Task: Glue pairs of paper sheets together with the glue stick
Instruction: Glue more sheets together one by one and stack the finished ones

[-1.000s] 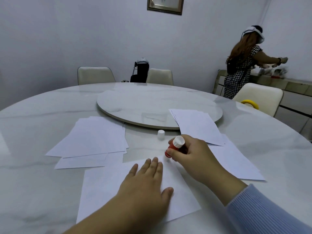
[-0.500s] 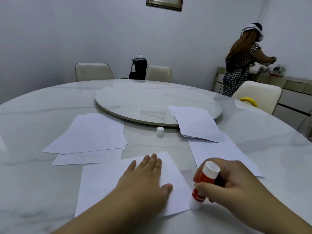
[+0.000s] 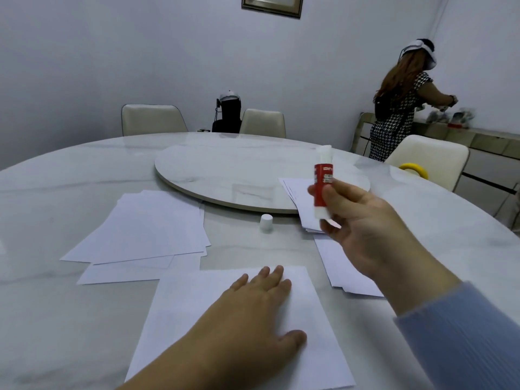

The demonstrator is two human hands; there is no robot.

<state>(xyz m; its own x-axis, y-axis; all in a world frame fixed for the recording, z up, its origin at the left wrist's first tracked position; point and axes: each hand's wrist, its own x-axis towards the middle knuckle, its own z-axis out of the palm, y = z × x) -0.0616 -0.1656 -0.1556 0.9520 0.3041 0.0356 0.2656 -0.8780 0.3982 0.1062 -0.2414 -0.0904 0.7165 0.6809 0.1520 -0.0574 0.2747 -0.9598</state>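
- Right hand lifted above tabletop, fingers curled round red glue stick, upright.
- Left hand flat, fingers straight, pressing paper sheet at near edge.
- White cap stands near turntable.

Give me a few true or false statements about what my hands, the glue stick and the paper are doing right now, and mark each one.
1. The right hand holds the glue stick up off the table. True.
2. The left hand is lifting a sheet. False: it lies flat on the near sheet.
3. The white cap is on the glue stick. False: it stands on the table.
4. A paper stack lies left of the cap. True.
5. The glue stick is blue. False: red and white.
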